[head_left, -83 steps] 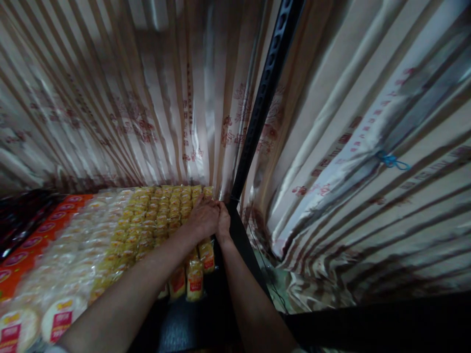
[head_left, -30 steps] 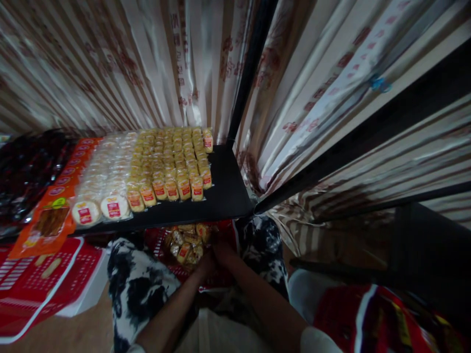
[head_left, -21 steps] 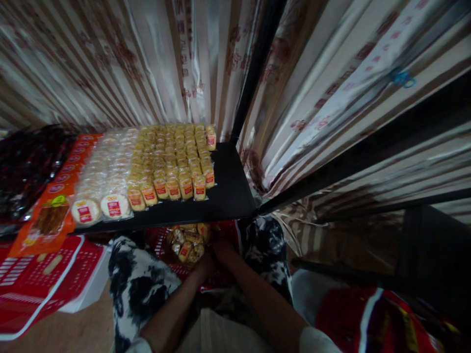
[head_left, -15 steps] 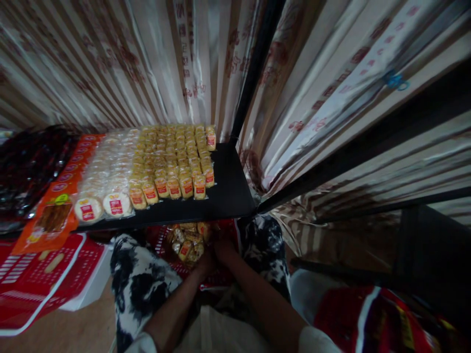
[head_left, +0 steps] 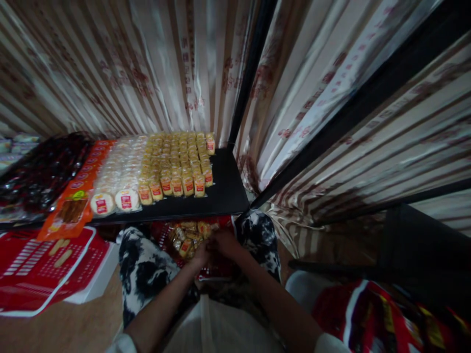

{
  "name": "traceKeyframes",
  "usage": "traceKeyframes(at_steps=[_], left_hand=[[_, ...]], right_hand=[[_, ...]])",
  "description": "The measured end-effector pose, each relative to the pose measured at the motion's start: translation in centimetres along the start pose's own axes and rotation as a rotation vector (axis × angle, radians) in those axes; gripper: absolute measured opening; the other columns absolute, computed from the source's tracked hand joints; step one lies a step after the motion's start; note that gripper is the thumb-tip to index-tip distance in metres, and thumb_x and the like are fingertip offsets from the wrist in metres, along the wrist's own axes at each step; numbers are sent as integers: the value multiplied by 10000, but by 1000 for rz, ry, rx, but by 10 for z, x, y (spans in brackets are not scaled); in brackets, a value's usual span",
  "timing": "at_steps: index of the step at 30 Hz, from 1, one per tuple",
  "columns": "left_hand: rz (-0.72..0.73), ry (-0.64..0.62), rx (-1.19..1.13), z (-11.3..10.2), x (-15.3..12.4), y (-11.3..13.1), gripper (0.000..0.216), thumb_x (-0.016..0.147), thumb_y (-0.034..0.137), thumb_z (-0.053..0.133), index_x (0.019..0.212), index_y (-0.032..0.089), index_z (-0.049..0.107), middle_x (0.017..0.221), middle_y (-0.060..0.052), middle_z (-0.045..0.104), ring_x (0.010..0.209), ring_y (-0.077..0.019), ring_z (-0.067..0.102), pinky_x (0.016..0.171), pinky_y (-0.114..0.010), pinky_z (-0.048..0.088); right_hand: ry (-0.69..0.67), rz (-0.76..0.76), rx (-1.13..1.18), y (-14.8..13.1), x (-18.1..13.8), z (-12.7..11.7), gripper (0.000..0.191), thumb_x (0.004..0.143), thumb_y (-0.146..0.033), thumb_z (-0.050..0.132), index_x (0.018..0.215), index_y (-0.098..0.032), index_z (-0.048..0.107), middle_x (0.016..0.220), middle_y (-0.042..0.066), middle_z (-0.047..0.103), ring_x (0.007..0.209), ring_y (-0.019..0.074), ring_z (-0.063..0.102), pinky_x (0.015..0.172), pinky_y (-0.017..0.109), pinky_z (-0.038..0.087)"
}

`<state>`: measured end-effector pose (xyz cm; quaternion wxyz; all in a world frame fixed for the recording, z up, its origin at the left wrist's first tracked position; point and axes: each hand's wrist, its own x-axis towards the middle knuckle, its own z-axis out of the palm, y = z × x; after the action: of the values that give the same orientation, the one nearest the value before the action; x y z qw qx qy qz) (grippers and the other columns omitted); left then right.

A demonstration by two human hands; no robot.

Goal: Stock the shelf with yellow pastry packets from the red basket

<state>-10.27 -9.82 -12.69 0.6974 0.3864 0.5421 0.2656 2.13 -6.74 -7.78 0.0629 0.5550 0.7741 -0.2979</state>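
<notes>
My left hand (head_left: 202, 252) and my right hand (head_left: 225, 243) meet over a red basket (head_left: 221, 272) between my knees. Their fingers look curled and pressed together, but dim light hides whatever they hold. Just left of the hands, small gold-wrapped snacks (head_left: 186, 245) with red labels lie in that basket. Above it, a black shelf (head_left: 176, 210) carries tight rows of similar yellow wrapped snacks (head_left: 176, 185). Beside those rows stand white round wrapped cakes (head_left: 127, 199) with red labels.
Left along the shelf are an orange snack packet (head_left: 71, 211) and dark shiny packets (head_left: 44, 171). A red basket with a white handle (head_left: 79, 272) stands at lower left. Red packages (head_left: 360, 314) lie at lower right. Black posts (head_left: 253, 73) and striped curtains (head_left: 154, 63) enclose the corner.
The view has shifted slightly, so the shelf goods appear farther right. My hands have risen a little in the basket and come closer together.
</notes>
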Motion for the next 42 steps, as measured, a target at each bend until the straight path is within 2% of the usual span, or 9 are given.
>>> traceKeyframes(at_steps=[6,10,14,19,25,31,36,39,42], left_hand=[[47,84,-61,-25,-14,30,316,646,267,670,932,151,605,665,28,594,611,-102,547,604,-208,416],[116,124,-111,-34,-24,55,411,583,354,728,919,151,607,728,3,627,676,-118,569,642,-217,425],[191,111,-102,-32,-32,81,453,572,419,735,921,154,620,804,-47,668,759,-157,606,698,-245,453],[293,54,-73,-23,-33,113,411,619,360,710,959,148,619,894,-65,690,800,-160,625,750,-251,471],[476,50,103,-9,-7,159,308,732,212,580,1033,146,592,981,-77,679,877,-177,632,810,-281,492],[709,323,511,8,12,218,420,780,132,499,1200,132,514,1173,-122,598,1048,-213,572,949,-359,438],[788,324,567,20,35,248,373,819,137,422,1170,124,549,1214,-117,577,1135,-210,530,1021,-365,394],[772,336,602,33,65,257,357,834,147,406,1144,160,583,1226,-84,586,1168,-215,512,1055,-392,367],[732,401,581,54,105,264,414,850,152,390,1237,178,534,1181,-97,615,1190,-272,499,1019,-471,405]], right_hand=[[326,-68,241,-6,-13,-21,517,781,-111,478,1298,-136,469,1209,127,589,1129,195,527,977,319,389],[525,-65,452,-11,-15,-17,497,778,-171,522,1269,-108,480,1164,139,619,1109,212,552,977,370,416],[599,-22,790,-18,-16,-16,405,793,-238,518,1196,-193,522,947,51,714,854,178,671,811,353,526],[679,-47,961,-25,-18,-32,327,745,-264,564,1068,-226,590,950,31,713,816,176,678,756,326,552],[910,9,956,-16,-1,-68,404,746,-305,573,1134,-194,569,979,65,682,791,175,656,720,316,555],[1160,11,844,0,38,-122,408,780,-326,542,1158,-173,566,1078,101,639,880,179,625,800,335,524],[1237,37,862,17,87,-152,444,787,-321,500,1195,-148,540,1073,107,651,895,183,622,832,347,499],[1266,52,835,28,114,-162,442,777,-312,487,1178,-143,564,1095,98,656,973,199,605,897,350,462],[1240,34,846,38,137,-168,404,818,-290,432,1167,-153,580,1110,80,655,993,186,598,918,333,448]])
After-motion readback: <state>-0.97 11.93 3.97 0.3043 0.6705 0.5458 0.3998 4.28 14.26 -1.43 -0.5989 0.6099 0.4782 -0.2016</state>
